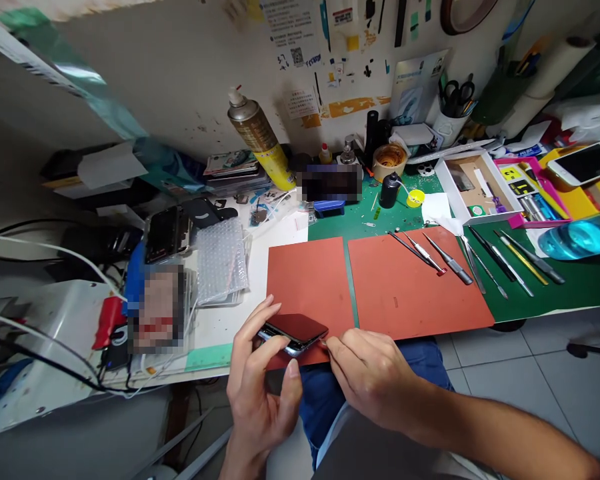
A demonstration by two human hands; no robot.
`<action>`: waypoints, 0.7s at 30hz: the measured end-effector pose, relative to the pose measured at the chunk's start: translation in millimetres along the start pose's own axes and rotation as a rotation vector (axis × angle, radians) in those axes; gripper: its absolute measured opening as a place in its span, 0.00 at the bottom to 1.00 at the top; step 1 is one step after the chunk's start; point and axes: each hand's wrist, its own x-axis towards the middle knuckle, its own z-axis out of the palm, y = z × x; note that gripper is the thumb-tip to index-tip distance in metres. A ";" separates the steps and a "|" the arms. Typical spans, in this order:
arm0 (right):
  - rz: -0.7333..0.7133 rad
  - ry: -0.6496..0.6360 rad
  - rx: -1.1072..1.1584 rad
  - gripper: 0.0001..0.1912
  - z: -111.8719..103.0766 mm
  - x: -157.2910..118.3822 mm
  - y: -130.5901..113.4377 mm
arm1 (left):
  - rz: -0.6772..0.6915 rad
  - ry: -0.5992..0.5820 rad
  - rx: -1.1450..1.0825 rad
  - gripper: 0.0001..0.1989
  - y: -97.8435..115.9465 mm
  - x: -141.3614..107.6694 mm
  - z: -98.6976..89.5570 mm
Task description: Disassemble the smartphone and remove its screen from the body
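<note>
The left hand (265,380) has hold of a phone (300,327), its fingers bent along the far end and near edge, with the thumb just below and the hand part open around it. The phone lies between the two hands, dark screen up, over the near edge of a red mat (310,267). The right hand (367,367) is at the phone's other end, fingers curled and fingertips drawn together close to its corner; whether they pinch something small I cannot tell. Right of the grip lies a second red mat (415,293), with a grey screwdriver (447,257) across its far side and, farther right, a yellow pen (523,257) and a blue bottle (580,240). Left of the grip and farther off is a bubble wrap pouch (223,260). Well beyond the grip, a spray can (260,137) leans by the wall, with a tape roll (390,159) and a black bottle (390,191) to its right
</note>
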 end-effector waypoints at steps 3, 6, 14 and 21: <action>0.021 -0.006 0.018 0.12 3.6 -2.0 2.0 | -0.046 0.048 -0.035 0.12 0.8 -1.2 3.6; 0.032 -0.011 0.015 0.13 7.1 -4.9 2.8 | -0.097 0.115 -0.011 0.09 4.9 -0.7 7.4; 0.059 -0.022 0.031 0.12 14.6 -5.8 4.0 | -0.228 0.230 -0.052 0.06 10.6 4.7 9.3; 0.062 0.006 0.090 0.12 17.7 -4.8 8.0 | -0.264 0.271 -0.076 0.04 4.0 4.3 7.9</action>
